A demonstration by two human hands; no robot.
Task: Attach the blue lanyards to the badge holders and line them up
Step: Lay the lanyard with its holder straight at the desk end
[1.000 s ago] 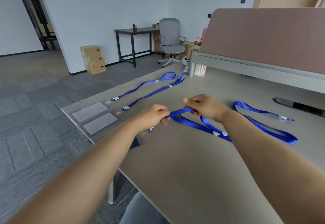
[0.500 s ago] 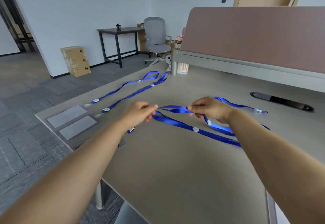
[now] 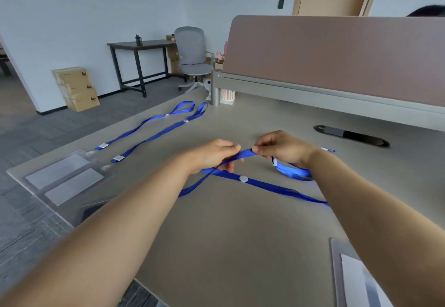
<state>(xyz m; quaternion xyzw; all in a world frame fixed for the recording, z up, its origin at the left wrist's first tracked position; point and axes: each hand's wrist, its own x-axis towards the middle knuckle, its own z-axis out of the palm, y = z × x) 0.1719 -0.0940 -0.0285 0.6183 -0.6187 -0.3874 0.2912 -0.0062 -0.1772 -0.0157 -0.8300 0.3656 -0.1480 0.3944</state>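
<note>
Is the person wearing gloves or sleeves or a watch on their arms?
No. The left hand and right hand are bare, no gloves. Both forearms are bare as well: no sleeves in view, no watch or bracelet at the wrists.

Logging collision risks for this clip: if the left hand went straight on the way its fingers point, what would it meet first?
Most likely the right hand, whose fingertips face the left hand across the short span of blue lanyard both pinch. Depth looks matched, though one view cannot confirm it.
</note>
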